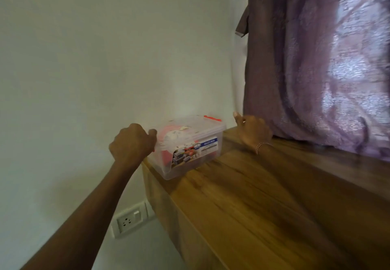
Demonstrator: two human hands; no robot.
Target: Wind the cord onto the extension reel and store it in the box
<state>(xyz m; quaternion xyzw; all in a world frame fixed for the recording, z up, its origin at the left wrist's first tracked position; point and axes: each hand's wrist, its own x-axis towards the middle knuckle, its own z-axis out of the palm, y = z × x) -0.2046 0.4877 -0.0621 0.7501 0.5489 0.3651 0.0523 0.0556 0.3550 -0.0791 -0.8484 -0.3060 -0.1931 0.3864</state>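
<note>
A clear plastic box (196, 153) with a lid, red latches and a printed label stands at the far left end of a wooden counter (253, 196), close to the wall. Through its wall a red and white shape shows, the reel (171, 138), blurred. My left hand (132, 143) grips the box's left end with curled fingers. Just right of the box my right hand (253, 131) is off the lid, its fingers loosely curled with one pointing toward the wall; it holds nothing. A bracelet is on that wrist.
A purple curtain (316, 69) hangs at the right, down to the counter's raised back ledge. A wall socket with a switch (132, 219) sits below the counter's left edge. The pale wall (105, 58) is directly behind the box.
</note>
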